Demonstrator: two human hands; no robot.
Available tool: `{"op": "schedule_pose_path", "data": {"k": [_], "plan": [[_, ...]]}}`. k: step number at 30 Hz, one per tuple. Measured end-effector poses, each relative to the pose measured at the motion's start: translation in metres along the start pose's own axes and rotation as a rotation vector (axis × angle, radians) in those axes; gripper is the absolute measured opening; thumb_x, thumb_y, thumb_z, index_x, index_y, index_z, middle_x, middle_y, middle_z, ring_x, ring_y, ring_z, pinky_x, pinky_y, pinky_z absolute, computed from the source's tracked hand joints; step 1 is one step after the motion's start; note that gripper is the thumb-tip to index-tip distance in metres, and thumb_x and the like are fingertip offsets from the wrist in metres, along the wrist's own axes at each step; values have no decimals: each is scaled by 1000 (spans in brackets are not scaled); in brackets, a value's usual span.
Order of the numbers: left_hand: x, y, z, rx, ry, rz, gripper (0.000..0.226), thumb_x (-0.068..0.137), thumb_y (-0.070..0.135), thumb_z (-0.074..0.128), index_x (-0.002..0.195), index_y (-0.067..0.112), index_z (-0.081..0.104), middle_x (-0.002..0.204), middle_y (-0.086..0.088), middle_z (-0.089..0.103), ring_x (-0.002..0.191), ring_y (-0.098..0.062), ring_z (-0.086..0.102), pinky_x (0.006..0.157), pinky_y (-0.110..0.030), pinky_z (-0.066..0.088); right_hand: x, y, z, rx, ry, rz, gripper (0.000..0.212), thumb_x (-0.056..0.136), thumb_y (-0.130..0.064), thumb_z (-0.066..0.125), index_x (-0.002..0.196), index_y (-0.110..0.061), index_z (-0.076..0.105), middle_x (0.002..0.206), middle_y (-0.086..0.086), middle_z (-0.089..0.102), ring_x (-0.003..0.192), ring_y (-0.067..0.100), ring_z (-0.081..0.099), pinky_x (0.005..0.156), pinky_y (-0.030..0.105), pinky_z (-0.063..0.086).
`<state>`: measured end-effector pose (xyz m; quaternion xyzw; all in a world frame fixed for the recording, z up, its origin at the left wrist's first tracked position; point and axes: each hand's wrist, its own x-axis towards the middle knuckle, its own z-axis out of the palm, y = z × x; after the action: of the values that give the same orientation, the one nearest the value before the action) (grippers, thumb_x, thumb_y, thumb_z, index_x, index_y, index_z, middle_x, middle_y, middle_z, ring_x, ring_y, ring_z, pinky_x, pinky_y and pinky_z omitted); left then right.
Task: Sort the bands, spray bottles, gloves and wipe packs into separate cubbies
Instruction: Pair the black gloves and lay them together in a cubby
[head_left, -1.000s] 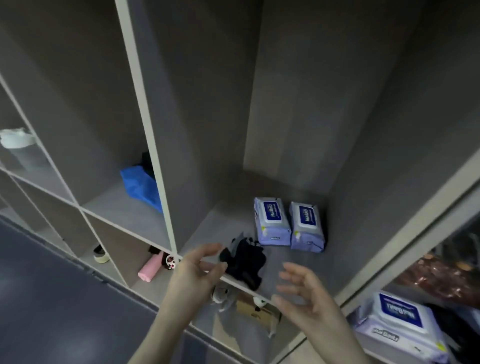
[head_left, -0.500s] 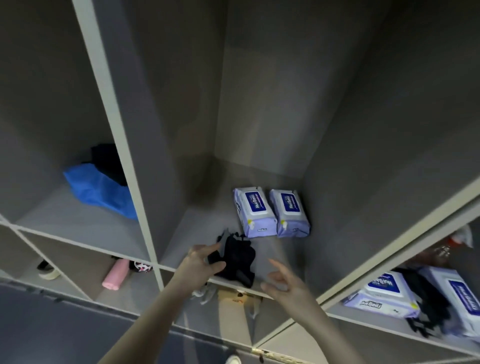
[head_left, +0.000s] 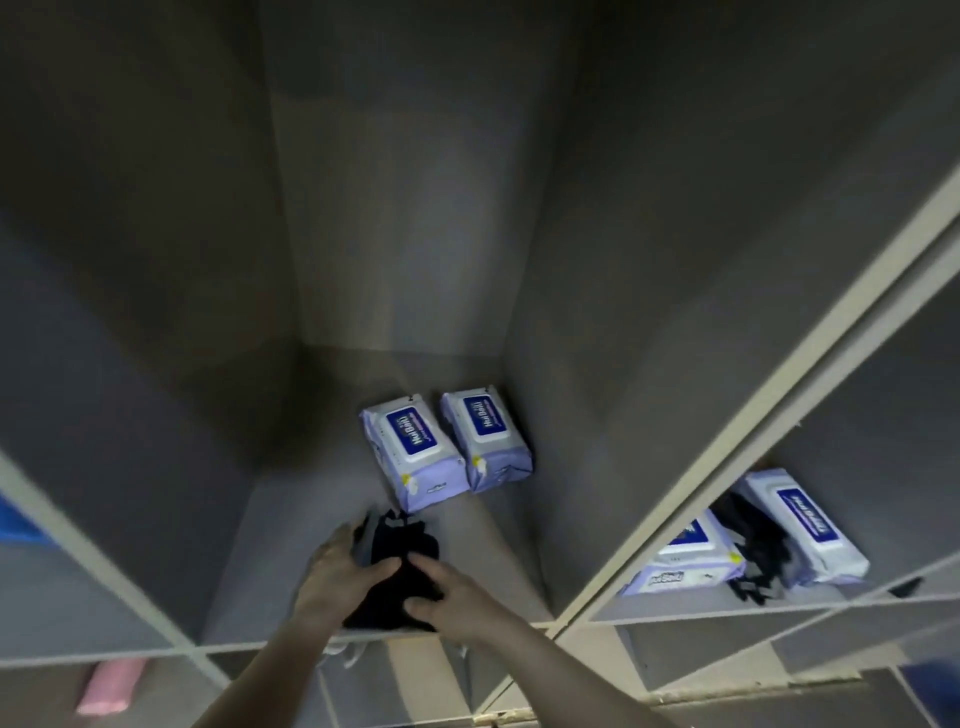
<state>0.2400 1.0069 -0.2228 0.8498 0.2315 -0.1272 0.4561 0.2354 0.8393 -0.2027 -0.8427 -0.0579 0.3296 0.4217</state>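
A bundle of black gloves (head_left: 402, 543) lies at the front edge of the middle cubby's floor (head_left: 291, 561). My left hand (head_left: 335, 577) grips its left side, with the thumb laid over the top. My right hand (head_left: 460, 597) holds its right side, with thumb and fingers curled onto the fabric. Behind the gloves, two purple wipe packs (head_left: 415, 452) (head_left: 488, 439) lie side by side near the cubby's back right corner.
The cubby to the right holds two more wipe packs (head_left: 685, 564) (head_left: 802, 525) with black gloves (head_left: 758, 551) between them. A pink roll (head_left: 109, 686) lies in the lower left cubby. Something blue (head_left: 15, 519) shows at the left edge. Pale divider edges (head_left: 727, 441) frame each cubby.
Both hands have moved forward from open in front of the shelf and closed on the black gloves. The view has shifted to the right and closer to the cubby.
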Motion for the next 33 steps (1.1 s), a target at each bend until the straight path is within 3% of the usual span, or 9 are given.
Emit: {"op": "schedule_pose_path", "data": {"k": [3, 5, 10, 13, 16, 20, 25, 29, 33], "plan": [[6, -2, 10, -61, 2, 6, 54, 72, 18, 81, 119, 7, 57, 108, -13, 66, 102, -26, 62, 79, -29, 43, 7, 5, 10, -15, 4, 33, 67, 80, -41, 59, 143, -31, 38, 145, 6, 42, 130, 17, 46, 109, 24, 36], [5, -1, 14, -148, -32, 3, 43, 70, 4, 79, 106, 11, 57, 94, -9, 63, 93, -24, 62, 74, -28, 41, 10, 10, 13, 12, -9, 55, 77, 74, -49, 57, 145, -30, 34, 148, 6, 37, 132, 18, 42, 111, 27, 34], [8, -4, 19, -341, -98, 26, 37, 45, 14, 70, 81, 20, 63, 81, -8, 72, 89, -32, 68, 82, -38, 53, 13, 21, 15, 121, 90, 34, 60, 92, -22, 57, 146, -16, 31, 149, 6, 36, 134, 16, 40, 112, 26, 31], [-11, 13, 7, -471, -133, 130, 40, 52, 6, 79, 89, 15, 66, 77, 6, 73, 82, -27, 67, 69, -21, 53, 9, 15, 8, 348, 301, 2, 60, 85, -25, 68, 137, -19, 39, 142, 9, 42, 128, 18, 47, 111, 31, 36], [-28, 32, -11, -644, -214, 168, 48, 62, 5, 79, 108, 7, 63, 96, -7, 74, 93, -27, 69, 79, -26, 55, 4, 9, -5, 645, 386, 35, 99, 55, -46, 85, 138, -14, 41, 130, 12, 58, 115, 23, 61, 99, 41, 49], [-47, 51, -37, -926, -343, 188, 57, 74, 16, 77, 126, 11, 55, 120, -10, 67, 113, -26, 63, 100, -44, 46, -16, -19, -25, 864, 304, -117, 34, 82, -5, 69, 115, 1, 62, 100, 16, 73, 84, 22, 71, 70, 29, 57], [-79, 59, -52, -1062, -602, -51, 46, 93, 47, 49, 124, 15, 61, 124, -18, 64, 119, -34, 58, 107, -49, 39, -39, -45, -38, 973, 241, -276, 29, 86, 2, 58, 114, -5, 63, 108, 15, 71, 96, 26, 69, 72, 30, 57], [-91, 60, -49, -1077, -404, 12, 46, 83, 29, 63, 122, 4, 62, 113, -20, 69, 105, -33, 66, 95, -47, 50, -49, -51, -30, 983, 285, -259, 26, 86, 1, 58, 111, -4, 64, 102, 14, 73, 91, 24, 70, 69, 28, 56], [-94, 57, -55, -1166, -260, 50, 32, 89, 15, 59, 119, 3, 62, 109, -21, 70, 97, -34, 69, 87, -49, 54, -57, -51, -26, 1138, 309, -195, 36, 83, -9, 63, 118, 1, 61, 113, 19, 69, 110, 32, 64, 96, 45, 49]]}}
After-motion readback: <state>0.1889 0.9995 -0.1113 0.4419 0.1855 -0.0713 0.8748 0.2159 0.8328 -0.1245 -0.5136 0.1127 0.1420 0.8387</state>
